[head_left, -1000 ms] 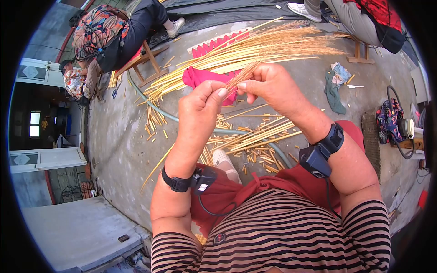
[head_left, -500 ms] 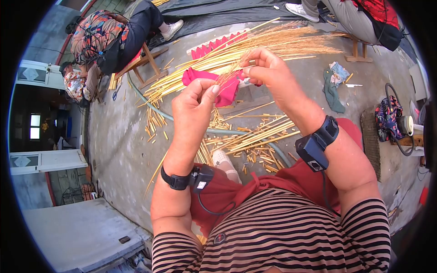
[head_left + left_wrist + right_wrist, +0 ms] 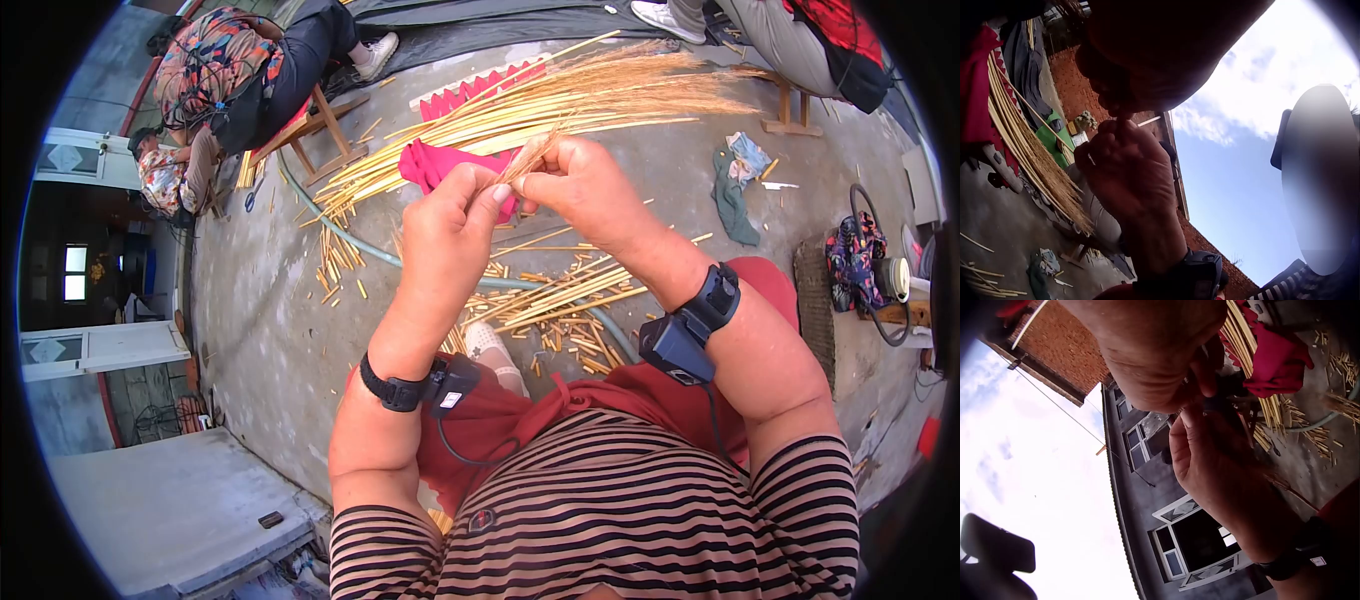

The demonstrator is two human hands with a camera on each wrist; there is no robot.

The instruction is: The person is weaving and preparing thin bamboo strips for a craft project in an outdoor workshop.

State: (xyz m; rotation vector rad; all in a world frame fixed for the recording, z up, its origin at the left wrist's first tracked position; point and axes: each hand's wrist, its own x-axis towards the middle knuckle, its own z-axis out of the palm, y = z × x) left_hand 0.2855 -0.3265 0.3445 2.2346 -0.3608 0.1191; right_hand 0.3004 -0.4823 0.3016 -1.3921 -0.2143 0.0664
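My left hand [image 3: 450,225] and right hand [image 3: 590,195] are held up close together in the head view. Between thumbs and fingers both pinch a thin tuft of brown grass plumes [image 3: 528,156], whose feathery end shows above the fingertips. A thin stalk [image 3: 1294,492] trails out behind the left hand in the right wrist view. In the left wrist view the right hand [image 3: 1135,172] meets the dark underside of the left, and the tuft is mostly hidden by the fingers. Behind the hands lies a crimson cloth [image 3: 428,163] on long yellow stalks.
A bundle of plumed stalks [image 3: 640,85] spans the floor ahead, beside a red zigzag-edged rack [image 3: 480,90]. Short cut pieces [image 3: 575,340] and a hose [image 3: 350,240] lie nearer. At right are a green cloth [image 3: 735,205] and a basket bag [image 3: 855,265]. Other people sit on wooden stools [image 3: 325,130].
Half a second ago my hands drew apart, the tuft stretched between them; now the fingertips are together again, with the left hand further right. Both kept hold of the tuft.
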